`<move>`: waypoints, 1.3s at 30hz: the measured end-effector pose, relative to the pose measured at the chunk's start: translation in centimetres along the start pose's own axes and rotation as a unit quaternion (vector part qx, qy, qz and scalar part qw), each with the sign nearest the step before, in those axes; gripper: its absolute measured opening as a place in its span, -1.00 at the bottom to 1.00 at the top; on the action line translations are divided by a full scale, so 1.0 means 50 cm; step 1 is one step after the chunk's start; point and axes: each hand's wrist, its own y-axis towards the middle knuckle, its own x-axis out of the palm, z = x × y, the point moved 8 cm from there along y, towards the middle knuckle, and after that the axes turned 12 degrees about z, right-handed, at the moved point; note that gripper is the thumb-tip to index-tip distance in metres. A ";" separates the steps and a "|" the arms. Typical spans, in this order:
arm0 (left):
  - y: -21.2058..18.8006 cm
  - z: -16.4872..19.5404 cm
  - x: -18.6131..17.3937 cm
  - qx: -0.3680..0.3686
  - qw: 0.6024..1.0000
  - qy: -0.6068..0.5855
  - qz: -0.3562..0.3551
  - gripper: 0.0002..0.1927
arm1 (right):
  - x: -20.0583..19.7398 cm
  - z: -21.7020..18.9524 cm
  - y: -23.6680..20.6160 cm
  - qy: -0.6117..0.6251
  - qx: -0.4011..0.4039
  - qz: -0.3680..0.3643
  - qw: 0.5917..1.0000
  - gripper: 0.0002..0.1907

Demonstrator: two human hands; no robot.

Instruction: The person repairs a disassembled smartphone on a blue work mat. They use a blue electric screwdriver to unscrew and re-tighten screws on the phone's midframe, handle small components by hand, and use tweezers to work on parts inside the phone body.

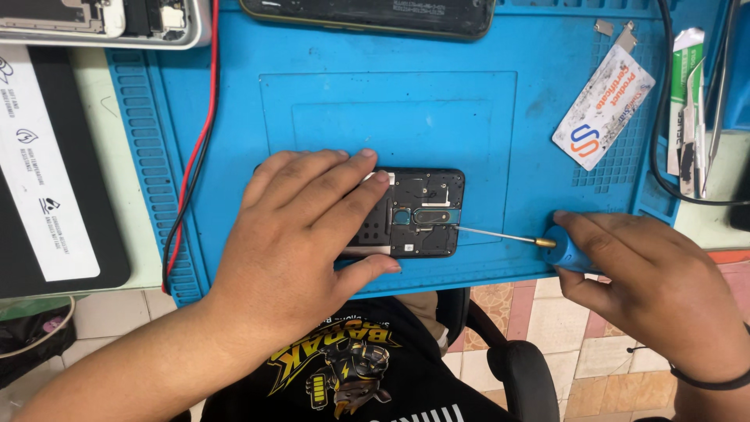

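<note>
Opened black smartphone (418,212), back cover off, lies flat on blue silicone mat (328,94); left hand (301,234) presses it down, fingers spread. Right hand (656,289) grips blue-handled screwdriver (539,241), tip at the exposed board. Light, rigid, fragile: hold by edges.

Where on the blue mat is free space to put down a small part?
The blue mat is bare between the dark phone at the top edge and the opened phone. Crowded: the right side, with the white card, screwdriver and right hand.
</note>
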 end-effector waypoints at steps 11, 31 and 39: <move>0.001 0.000 0.003 -0.002 1.000 0.006 -0.001 -0.25 | -0.004 -0.014 0.021 0.015 -0.017 -0.001 1.000 -0.40; 0.000 0.002 -0.001 -0.001 1.000 0.005 0.009 -0.26 | 0.000 -0.034 0.016 0.014 -0.040 0.013 0.999 -0.35; -0.006 0.001 -0.004 0.002 1.000 -0.001 0.020 -0.28 | 0.004 -0.043 0.015 0.014 -0.035 0.016 0.999 -0.36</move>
